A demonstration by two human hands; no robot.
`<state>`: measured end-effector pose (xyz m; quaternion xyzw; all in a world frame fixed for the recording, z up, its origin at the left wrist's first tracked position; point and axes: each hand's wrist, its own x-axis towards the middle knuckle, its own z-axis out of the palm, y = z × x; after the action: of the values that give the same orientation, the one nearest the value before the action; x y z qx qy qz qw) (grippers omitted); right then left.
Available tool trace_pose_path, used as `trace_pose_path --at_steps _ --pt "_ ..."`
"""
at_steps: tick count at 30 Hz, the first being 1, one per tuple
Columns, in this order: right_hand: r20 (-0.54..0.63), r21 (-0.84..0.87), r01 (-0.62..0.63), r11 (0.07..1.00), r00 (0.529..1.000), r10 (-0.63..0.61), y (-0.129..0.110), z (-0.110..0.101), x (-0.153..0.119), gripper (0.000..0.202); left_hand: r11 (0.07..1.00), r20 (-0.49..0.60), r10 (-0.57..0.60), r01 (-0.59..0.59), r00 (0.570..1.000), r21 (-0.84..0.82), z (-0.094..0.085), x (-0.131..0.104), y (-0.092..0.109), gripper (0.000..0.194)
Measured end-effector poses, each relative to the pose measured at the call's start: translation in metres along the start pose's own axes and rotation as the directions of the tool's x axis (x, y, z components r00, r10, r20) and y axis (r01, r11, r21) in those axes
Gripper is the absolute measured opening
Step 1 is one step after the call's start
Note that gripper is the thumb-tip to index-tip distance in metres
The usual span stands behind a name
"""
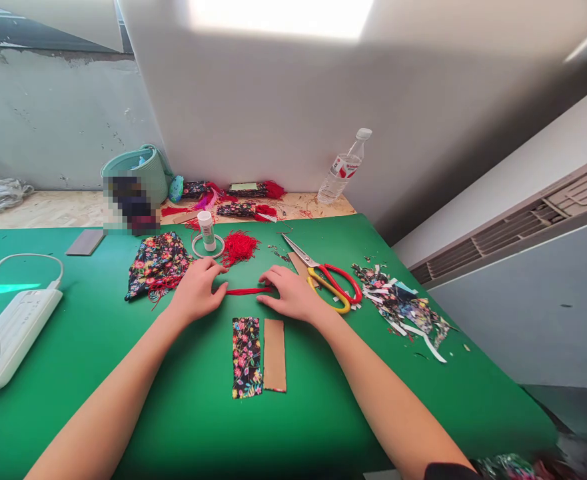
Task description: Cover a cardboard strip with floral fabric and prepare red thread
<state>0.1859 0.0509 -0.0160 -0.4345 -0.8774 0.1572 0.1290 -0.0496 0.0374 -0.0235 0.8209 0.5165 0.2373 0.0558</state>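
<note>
A thin bundle of red thread [247,291] lies stretched sideways on the green mat, between my two hands. My left hand [200,290] is at its left end, fingers curved and apart from the thumb. At the right end, my right hand [288,292] rests with thumb and fingers apart, partly over the thread. Whether either hand pinches the thread is hidden. Below them lie a floral fabric strip [246,358] and a brown card strip [274,355], side by side. Just beyond the hands is a loose red thread pile [240,247].
Scissors [323,273] with red and yellow handles lie right of my right hand, near fabric scraps [406,303]. A glue stick [206,231], floral fabric [158,263] and power strip [20,333] are left. A bottle [343,170] and teal basket [140,170] stand behind.
</note>
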Motion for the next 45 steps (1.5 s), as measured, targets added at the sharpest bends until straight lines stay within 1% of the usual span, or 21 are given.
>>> trace_pose_path --at_steps 1,3,5,9,16,18,20,25,29,31,34,37,40,43,45 --pt "-0.007 0.007 -0.002 1.000 1.000 0.002 -0.001 0.000 0.000 0.025 0.999 -0.022 -0.021 0.022 1.000 0.030 -0.001 0.000 0.000 0.024" --pt "-0.014 0.020 -0.005 1.000 1.000 0.005 -0.002 -0.001 -0.001 0.026 0.995 -0.032 -0.052 0.054 0.998 0.081 -0.001 -0.001 -0.001 0.030" --pt "-0.017 0.025 -0.007 1.000 1.000 0.007 -0.002 -0.001 -0.001 0.027 0.993 -0.013 -0.070 0.071 0.997 0.096 0.000 -0.001 -0.001 0.035" --pt "-0.011 0.022 -0.006 1.000 1.000 0.007 -0.003 -0.002 0.000 0.029 0.995 0.030 -0.069 0.066 0.997 0.077 0.003 -0.003 -0.001 0.041" --pt "-0.014 0.024 0.002 1.000 1.000 -0.001 -0.004 -0.002 -0.001 0.029 0.997 0.055 -0.056 0.053 0.997 0.063 0.004 -0.001 0.000 0.040" --pt "-0.012 0.024 0.002 1.000 1.000 -0.002 -0.004 -0.002 -0.001 0.028 0.997 0.043 -0.063 0.060 0.997 0.053 0.003 0.000 0.000 0.039" --pt "-0.003 0.020 0.000 1.000 1.000 0.000 -0.005 -0.002 -0.001 0.029 0.997 0.008 -0.075 0.074 0.997 0.036 0.003 0.000 -0.001 0.038" --pt "-0.004 0.012 0.002 1.000 1.000 -0.002 -0.004 -0.001 0.000 0.028 0.992 -0.113 -0.121 0.115 0.986 -0.057 0.001 0.002 -0.004 0.041" --pt "-0.006 0.012 0.007 1.000 1.000 -0.007 -0.004 -0.001 0.000 0.029 0.968 -0.176 -0.193 0.158 0.965 -0.194 -0.002 0.003 -0.002 0.042" --pt "-0.015 0.018 0.014 1.000 1.000 -0.014 -0.004 0.000 0.000 0.028 0.947 -0.211 -0.219 0.155 0.953 -0.283 -0.003 0.004 0.000 0.037" --pt "-0.039 0.040 0.032 0.999 0.999 -0.030 -0.007 0.004 0.001 0.029 0.910 -0.241 -0.240 0.132 0.940 -0.393 -0.002 0.005 0.001 0.024" --pt "-0.079 0.090 0.068 0.994 0.995 -0.061 -0.011 0.011 0.003 0.035 0.882 -0.254 -0.267 0.130 0.930 -0.453 0.002 0.005 0.002 0.016" --pt "-0.130 0.203 0.109 0.973 0.988 -0.083 -0.016 0.018 0.006 0.045 0.872 -0.267 -0.286 0.135 0.920 -0.471 0.005 0.005 0.003 0.013" --pt "-0.171 0.399 0.154 0.904 0.981 -0.091 -0.024 0.022 0.008 0.049 0.847 -0.236 -0.325 0.171 0.916 -0.504 0.007 0.005 0.006 0.012" --pt "-0.190 0.487 0.189 0.853 0.976 -0.107 -0.028 0.023 0.010 0.045 0.796 -0.180 -0.379 0.220 0.908 -0.564 0.009 0.005 0.008 0.013"
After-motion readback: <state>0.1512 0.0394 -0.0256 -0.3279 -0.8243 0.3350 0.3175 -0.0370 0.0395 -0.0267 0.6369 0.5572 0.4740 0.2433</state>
